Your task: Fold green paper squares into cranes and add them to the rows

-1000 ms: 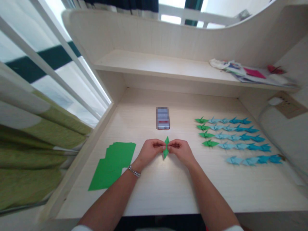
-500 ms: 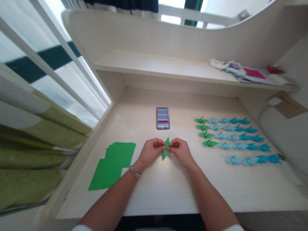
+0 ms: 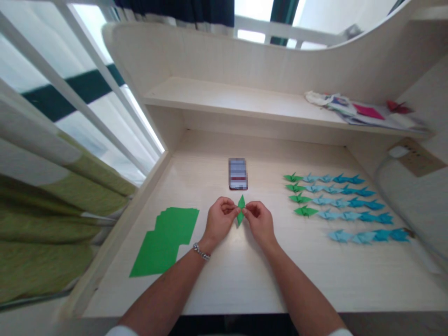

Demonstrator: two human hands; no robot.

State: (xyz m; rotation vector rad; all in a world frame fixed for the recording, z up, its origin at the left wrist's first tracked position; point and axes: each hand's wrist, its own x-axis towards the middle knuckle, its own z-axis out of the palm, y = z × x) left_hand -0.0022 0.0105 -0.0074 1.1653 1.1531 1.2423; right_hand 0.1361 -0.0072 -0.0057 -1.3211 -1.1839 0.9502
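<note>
Between my two hands a small green folded paper piece (image 3: 241, 211) stands with its pointed ends up and down. The fingertips of my left hand (image 3: 221, 215) pinch it from the left. On the opposite side my right hand (image 3: 259, 218) grips it between thumb and fingers. To the left lies a stack of overlapping green paper sheets (image 3: 168, 242). Rows of folded paper cranes are on the right, with green cranes (image 3: 305, 211) at the left ends, then light blue cranes (image 3: 350, 215) and darker blue cranes (image 3: 399, 234).
A phone (image 3: 238, 173) lies just beyond my hands. Behind it runs a raised shelf (image 3: 224, 100) with papers (image 3: 367, 112) at its right. A plug and cable (image 3: 399, 151) come from the right wall socket. Bars and a green curtain (image 3: 105, 205) border the left side.
The green folded piece has turned slightly and shifted up a little in the view, both hands staying on it. The whole scene has shifted slightly with the camera.
</note>
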